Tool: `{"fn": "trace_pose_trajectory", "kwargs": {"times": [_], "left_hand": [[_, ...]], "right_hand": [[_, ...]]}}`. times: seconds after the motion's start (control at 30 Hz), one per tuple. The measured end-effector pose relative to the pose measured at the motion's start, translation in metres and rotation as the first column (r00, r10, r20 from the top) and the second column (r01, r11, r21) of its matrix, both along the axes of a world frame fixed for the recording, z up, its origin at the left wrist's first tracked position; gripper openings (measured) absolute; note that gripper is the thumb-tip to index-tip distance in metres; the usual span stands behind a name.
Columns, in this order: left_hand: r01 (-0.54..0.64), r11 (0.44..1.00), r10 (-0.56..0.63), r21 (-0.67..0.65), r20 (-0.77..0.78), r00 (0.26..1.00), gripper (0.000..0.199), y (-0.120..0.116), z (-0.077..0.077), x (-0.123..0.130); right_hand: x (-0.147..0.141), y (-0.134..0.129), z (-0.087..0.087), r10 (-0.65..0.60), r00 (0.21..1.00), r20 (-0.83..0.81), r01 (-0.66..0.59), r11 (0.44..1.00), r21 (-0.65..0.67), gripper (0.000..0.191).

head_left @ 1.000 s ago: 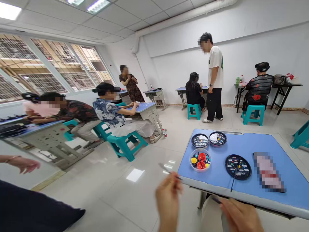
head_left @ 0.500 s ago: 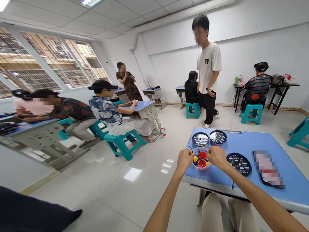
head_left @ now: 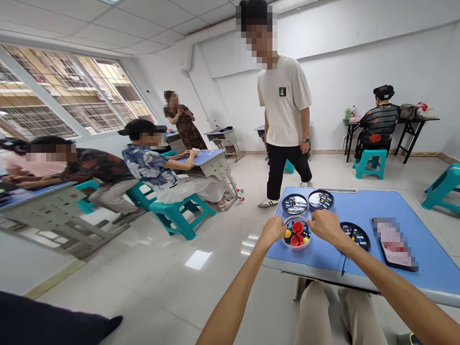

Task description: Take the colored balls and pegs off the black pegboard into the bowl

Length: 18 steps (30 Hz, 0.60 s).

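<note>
A clear round tub (head_left: 296, 245) stands near the left edge of the blue desk, with two red cups (head_left: 297, 227) and small coloured pieces inside. At its left rim, my left hand (head_left: 273, 230) has its fingers closed; what they pinch is too small to make out. My right hand (head_left: 325, 225) is at the tub's right rim, also with closed fingers, its hold hidden. Behind the tub lie two black round discs, one on the left (head_left: 294, 204) and one on the right (head_left: 321, 199). A third black disc (head_left: 359, 237) lies partly behind my right hand and forearm.
On the right of the blue desk (head_left: 406, 206) lies a phone (head_left: 394, 244). A thin black rod (head_left: 344, 266) sticks out over the front edge. A person in a white shirt (head_left: 283, 100) stands beyond the desk. Others sit at desks on the left and far right.
The person in white has come closer and shifted left. The view has shifted slightly, and both my hands remain closed at the tub's rim.
</note>
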<state>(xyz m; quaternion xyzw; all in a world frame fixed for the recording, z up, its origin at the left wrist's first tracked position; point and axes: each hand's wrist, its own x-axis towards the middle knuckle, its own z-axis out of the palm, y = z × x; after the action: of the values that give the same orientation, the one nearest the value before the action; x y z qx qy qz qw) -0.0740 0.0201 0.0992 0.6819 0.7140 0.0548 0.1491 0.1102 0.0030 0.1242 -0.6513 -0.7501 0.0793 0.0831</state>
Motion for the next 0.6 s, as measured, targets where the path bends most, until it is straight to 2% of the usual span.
{"fn": "trace_pose_trajectory", "kwargs": {"times": [0.1, 0.2, 0.37, 0.47, 0.6], "left_hand": [[0.010, 0.998, -0.015, -0.060, -0.092, 0.996, 0.014, 0.007, 0.004, 0.006], [0.017, 0.995, -0.033, -0.099, -0.164, 0.986, 0.020, 0.011, 0.005, 0.010], [0.042, 0.995, -0.062, -0.093, -0.229, 0.971, 0.024, 0.009, 0.002, 0.016], [0.046, 0.998, -0.057, -0.050, -0.232, 0.971, 0.022, 0.006, 0.005, 0.018], [0.031, 0.998, -0.022, 0.050, -0.174, 0.984, 0.021, -0.005, 0.014, 0.023]], "right_hand": [[0.025, -0.004, 0.010, -0.017, 1.000, -0.017, 0.018, 1.000, 0.003, 0.029], [0.053, -0.012, 0.020, -0.051, 0.997, -0.056, 0.052, 0.998, 0.021, 0.031], [0.107, -0.031, 0.026, -0.159, 0.977, -0.141, 0.170, 0.982, 0.076, 0.032], [0.137, -0.043, 0.010, -0.212, 0.958, -0.194, 0.225, 0.973, 0.050, 0.033], [0.156, -0.051, -0.033, -0.187, 0.935, -0.302, 0.191, 0.981, -0.017, 0.028]]}}
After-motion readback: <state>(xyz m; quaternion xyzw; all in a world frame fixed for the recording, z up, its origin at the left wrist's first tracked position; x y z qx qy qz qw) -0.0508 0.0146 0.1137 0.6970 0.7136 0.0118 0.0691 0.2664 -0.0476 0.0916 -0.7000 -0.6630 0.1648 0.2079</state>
